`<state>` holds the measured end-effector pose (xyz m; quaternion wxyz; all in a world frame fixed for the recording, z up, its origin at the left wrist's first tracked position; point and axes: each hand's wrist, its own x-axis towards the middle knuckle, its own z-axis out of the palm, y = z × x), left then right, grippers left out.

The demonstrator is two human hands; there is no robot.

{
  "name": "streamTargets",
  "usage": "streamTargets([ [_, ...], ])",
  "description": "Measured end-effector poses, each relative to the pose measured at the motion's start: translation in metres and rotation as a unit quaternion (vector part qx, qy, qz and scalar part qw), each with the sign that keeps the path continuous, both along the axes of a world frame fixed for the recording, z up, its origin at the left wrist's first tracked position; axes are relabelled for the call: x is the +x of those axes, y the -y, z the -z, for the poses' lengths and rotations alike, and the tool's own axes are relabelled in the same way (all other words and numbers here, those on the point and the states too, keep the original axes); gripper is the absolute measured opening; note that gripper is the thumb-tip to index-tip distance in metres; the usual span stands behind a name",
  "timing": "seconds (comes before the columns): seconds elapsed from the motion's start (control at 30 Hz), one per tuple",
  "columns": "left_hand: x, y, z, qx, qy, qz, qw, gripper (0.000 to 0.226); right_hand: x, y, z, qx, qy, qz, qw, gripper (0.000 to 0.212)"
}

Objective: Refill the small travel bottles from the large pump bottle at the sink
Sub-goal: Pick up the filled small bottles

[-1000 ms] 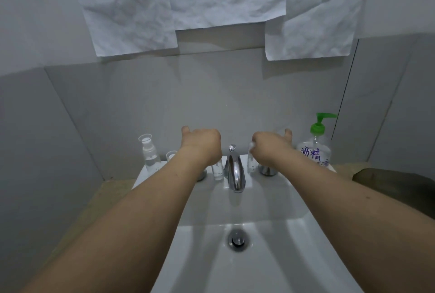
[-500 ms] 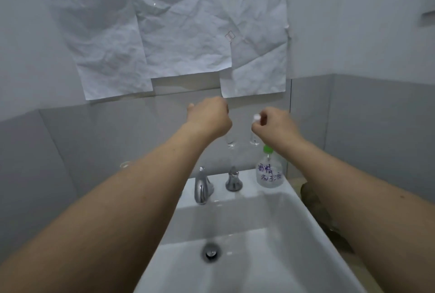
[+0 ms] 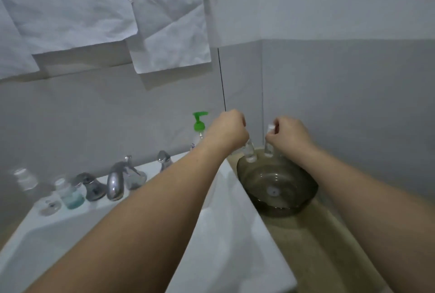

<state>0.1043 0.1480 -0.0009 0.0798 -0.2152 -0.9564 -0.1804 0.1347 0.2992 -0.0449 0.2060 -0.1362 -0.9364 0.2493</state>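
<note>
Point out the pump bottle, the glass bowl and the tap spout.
pump bottle (image 3: pixel 199 125), head view, on its green pump collar.
glass bowl (image 3: pixel 303 195), head view, on its right wall.
tap spout (image 3: pixel 114 183), head view, on its curved chrome front.

A white sink (image 3: pixel 226 233) sits against a beige counter (image 3: pixel 313 245) in a grey-tiled corner. Along the sink's back ledge stand a chrome faucet (image 3: pixel 115 184) flanked by 2 chrome tap handles (image 3: pixel 90 185), a small clear bottle with bluish liquid (image 3: pixel 70 195) just left of the nearer handle, a blurred clear bottle (image 3: pixel 26 178) farther left, and a small clear cap (image 3: pixel 50 205) lying on the ledge. A green-topped pump bottle (image 3: pixel 199 131) stands at the ledge's right end. A dark glass bowl (image 3: pixel 277 189) rests on the counter just beside the sink.
</note>
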Motion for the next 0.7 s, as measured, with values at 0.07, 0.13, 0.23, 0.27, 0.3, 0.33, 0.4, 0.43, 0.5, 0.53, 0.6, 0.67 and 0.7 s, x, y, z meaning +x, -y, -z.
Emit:
streamTargets([
  [0.07,-0.01,-0.016,0.023,-0.001,0.026,0.004,1.0,0.031,-0.006,-0.014,0.023,-0.005,0.028,0.007,1.0,0.02],
  [0.13,-0.02,-0.03,0.044,-0.01,0.042,0.004,0.999,0.032,-0.011,-0.026,0.047,-0.013,0.048,0.011,0.999,0.021],
  [0.23,-0.033,-0.042,0.067,-0.033,0.052,0.002,0.998,0.031,-0.02,-0.035,0.074,-0.025,0.067,0.014,0.997,0.023],
  [0.27,-0.036,-0.044,0.073,-0.04,0.054,0.003,0.998,0.03,-0.022,-0.036,0.079,-0.03,0.072,0.014,0.997,0.024],
  [0.3,-0.042,-0.048,0.081,-0.048,0.058,0.002,0.997,0.029,-0.028,-0.037,0.087,-0.033,0.08,0.011,0.996,0.025],
  [0.33,-0.045,-0.049,0.085,-0.053,0.059,0.001,0.997,0.028,-0.029,-0.036,0.091,-0.032,0.087,0.008,0.996,0.025],
  [0.4,-0.054,-0.054,0.095,-0.064,0.064,-0.001,0.996,0.025,-0.035,-0.034,0.101,-0.023,0.099,0.005,0.995,0.025],
  [0.43,-0.057,-0.056,0.1,-0.069,0.067,-0.002,0.995,0.023,-0.038,-0.033,0.106,-0.021,0.099,0.004,0.995,0.024],
  [0.5,-0.062,-0.059,0.108,-0.08,0.073,0.0,0.994,0.02,-0.043,-0.032,0.113,-0.023,0.089,0.009,0.996,0.023],
  [0.53,-0.065,-0.06,0.113,-0.084,0.076,0.003,0.994,0.019,-0.045,-0.032,0.116,-0.025,0.085,0.012,0.996,0.023],
  [0.6,-0.068,-0.062,0.118,-0.082,0.083,0.009,0.993,0.017,-0.047,-0.032,0.118,-0.025,0.079,0.016,0.996,0.022],
  [0.67,-0.07,-0.062,0.119,-0.073,0.09,0.012,0.993,0.014,-0.047,-0.033,0.118,-0.025,0.079,0.021,0.996,0.021],
  [0.7,-0.071,-0.063,0.119,-0.07,0.092,0.013,0.993,0.014,-0.047,-0.034,0.119,-0.024,0.078,0.024,0.996,0.021],
])
